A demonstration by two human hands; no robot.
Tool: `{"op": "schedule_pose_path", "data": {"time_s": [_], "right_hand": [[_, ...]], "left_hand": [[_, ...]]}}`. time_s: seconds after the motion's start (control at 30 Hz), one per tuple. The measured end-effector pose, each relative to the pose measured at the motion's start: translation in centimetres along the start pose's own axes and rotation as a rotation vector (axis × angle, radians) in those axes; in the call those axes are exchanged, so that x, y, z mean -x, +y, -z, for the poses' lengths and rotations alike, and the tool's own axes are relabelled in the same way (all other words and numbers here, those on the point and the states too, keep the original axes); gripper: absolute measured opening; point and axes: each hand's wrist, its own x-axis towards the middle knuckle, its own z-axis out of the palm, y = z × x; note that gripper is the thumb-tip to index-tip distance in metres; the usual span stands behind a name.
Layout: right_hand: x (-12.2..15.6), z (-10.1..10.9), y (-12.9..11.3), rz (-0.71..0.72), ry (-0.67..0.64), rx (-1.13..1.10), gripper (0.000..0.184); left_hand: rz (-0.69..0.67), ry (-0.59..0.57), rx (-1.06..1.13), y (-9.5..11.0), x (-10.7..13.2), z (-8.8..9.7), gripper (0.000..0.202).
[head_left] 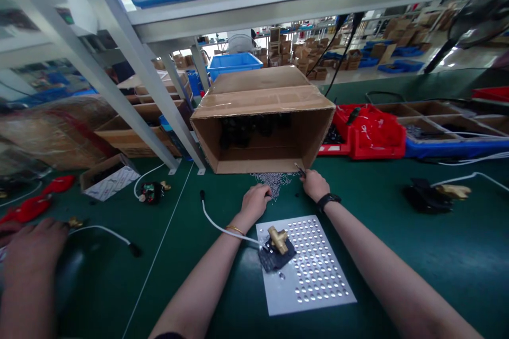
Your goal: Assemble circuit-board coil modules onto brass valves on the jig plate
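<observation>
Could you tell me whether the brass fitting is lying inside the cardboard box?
No, the brass fitting sits on the perforated metal plate near the person, well apart from the cardboard box.

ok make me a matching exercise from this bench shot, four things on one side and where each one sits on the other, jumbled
Things:
1. brass fitting
2. cardboard box
3. left hand
4. red bag

Places:
A. on the pile of small pins
B. in a red bin, right of the box
C. on the perforated plate
D. lying on its side, open toward the camera

Pairs: 1-C, 2-D, 3-A, 4-B
</observation>
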Motion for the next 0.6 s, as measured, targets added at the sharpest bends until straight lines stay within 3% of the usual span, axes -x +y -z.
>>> {"op": "schedule_pose_path", "data": {"time_s": [0.1, 0.23, 0.37, 0.47, 0.6], "right_hand": [[1.4, 1.0, 0.0, 0.074, -0.046, -0.076, 0.009], [6.1, 2.4, -0.4, 0.207, -0.151, -0.255, 0.011], [10.9, 1.6, -1.3, 0.236, -0.365, -0.586, 0.018], [12.2, 0.5, -1.8, 0.214, -0.437, -0.671, 0.014], [12.0, 0.0, -2.0, 0.233, -0.481, -0.645, 0.011]], "left_hand": [[-0.006, -0.013, 0.003, -0.3, -0.5, -0.4, 0.011], [-0.001, 0.011, 0.1, -0.5, -0.2, -0.6, 0.012], [0.043, 0.082, 0.293, -0.4, 0.7, -0.4, 0.01], [0.137, 0.14, 0.486, -0.5, 2.3, 0.2, 0.002], [0.277, 0.152, 0.742, -0.4, 6.4, 1.2, 0.025]]}}
